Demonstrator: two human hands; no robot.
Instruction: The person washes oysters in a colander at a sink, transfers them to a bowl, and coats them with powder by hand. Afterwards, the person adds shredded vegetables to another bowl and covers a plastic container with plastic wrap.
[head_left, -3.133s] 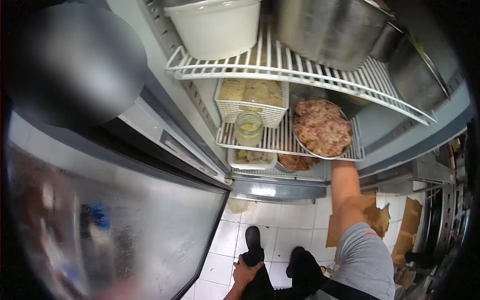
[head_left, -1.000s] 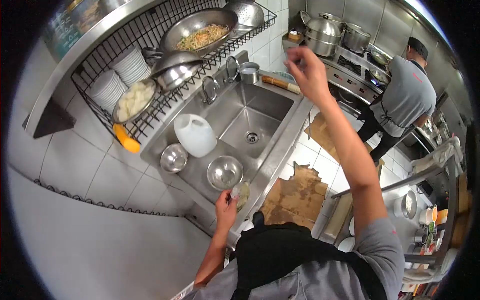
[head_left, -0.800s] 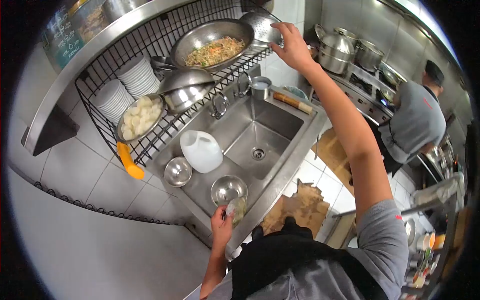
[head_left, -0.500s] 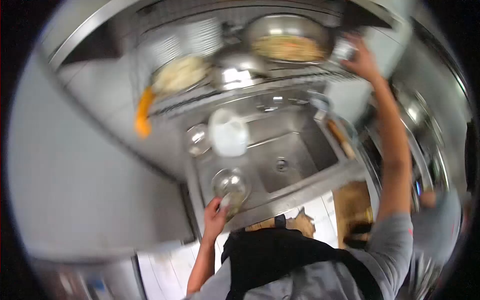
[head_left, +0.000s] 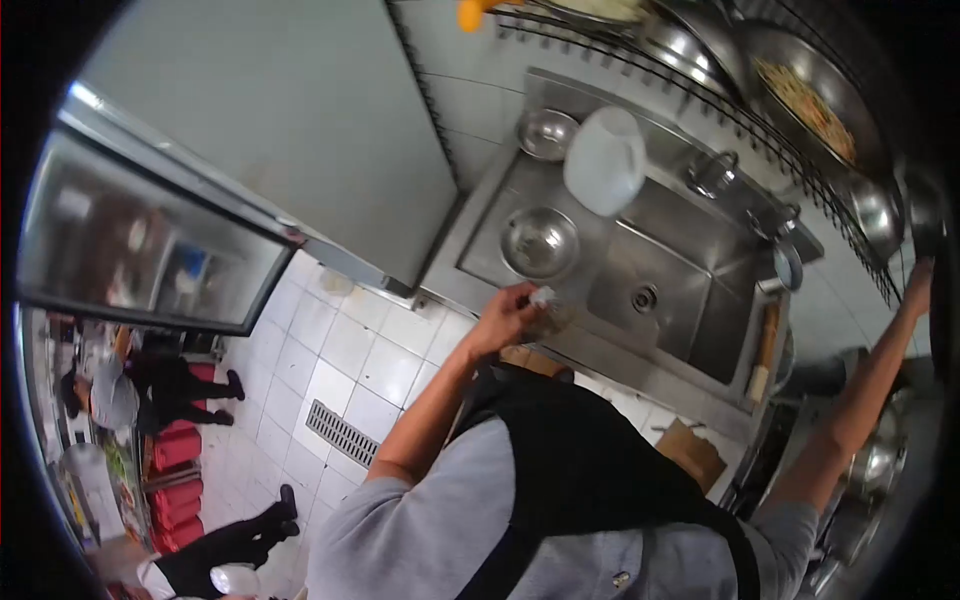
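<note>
My left hand (head_left: 503, 322) is closed around the gathered top of a small clear plastic bag (head_left: 550, 314), which hangs over the sink counter's front edge. Something brownish shows through the bag. Just beyond it, a steel bowl (head_left: 540, 243) rests on the drainboard. At the far right, my right arm reaches up to the wire rack; my right hand (head_left: 918, 286) is at the rack's end, under a shiny metal container (head_left: 922, 205). Its fingers are too dark and too near the picture's edge to make out.
A white plastic jug (head_left: 606, 162) and another steel bowl (head_left: 548, 133) stand behind, beside the sink basin (head_left: 690, 280). On the wire rack (head_left: 700, 92) is a large pan of shredded food (head_left: 810, 112). A tall fridge (head_left: 290, 120) stands left; two people (head_left: 170, 390) are beyond it.
My view has swung left, bringing the floor and other people into sight. My left hand has lifted the bag away from the bowl. My right hand stays up by the rack's right end.
</note>
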